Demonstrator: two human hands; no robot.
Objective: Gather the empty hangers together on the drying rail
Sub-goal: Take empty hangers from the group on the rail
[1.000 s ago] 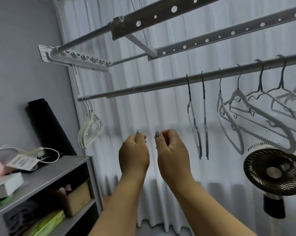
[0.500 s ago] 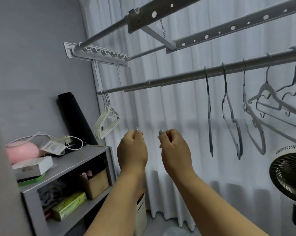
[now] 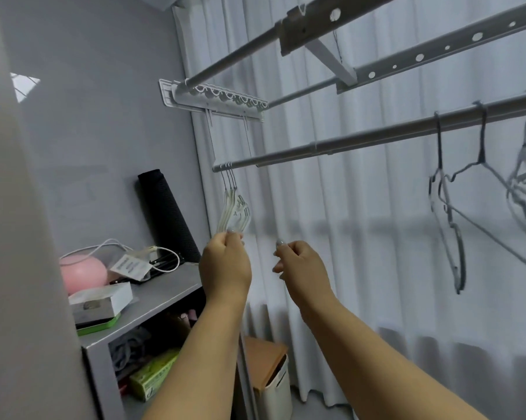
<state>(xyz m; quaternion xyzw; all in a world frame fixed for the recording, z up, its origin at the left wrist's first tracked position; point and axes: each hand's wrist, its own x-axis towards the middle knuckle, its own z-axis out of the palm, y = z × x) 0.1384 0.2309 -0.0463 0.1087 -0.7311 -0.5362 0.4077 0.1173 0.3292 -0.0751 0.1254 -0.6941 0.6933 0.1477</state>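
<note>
The drying rail (image 3: pixel 376 137) runs from the wall bracket on the left up to the right edge. A tight bunch of white hangers (image 3: pixel 236 210) hangs at its left end. Several grey hangers (image 3: pixel 446 207) hang spread apart on the right, some cut off by the frame. My left hand (image 3: pixel 225 265) is raised with curled fingers just below the white bunch, and its fingertips overlap the bunch's lowest tip in view; the bunch looks farther off. My right hand (image 3: pixel 301 268) is raised beside it, fingers curled, holding nothing.
A grey shelf unit (image 3: pixel 164 295) on the left carries a pink round object (image 3: pixel 83 271), boxes and cables, with a black roll (image 3: pixel 164 213) leaning behind it. A white bin (image 3: pixel 273 383) stands on the floor. Two perforated rails (image 3: pixel 422 56) run overhead. White curtains hang behind.
The view has swung left and closer to the rail's left end. Both hands stay curled; the left one now sits right under the white hanger bunch. The fan has left the view.
</note>
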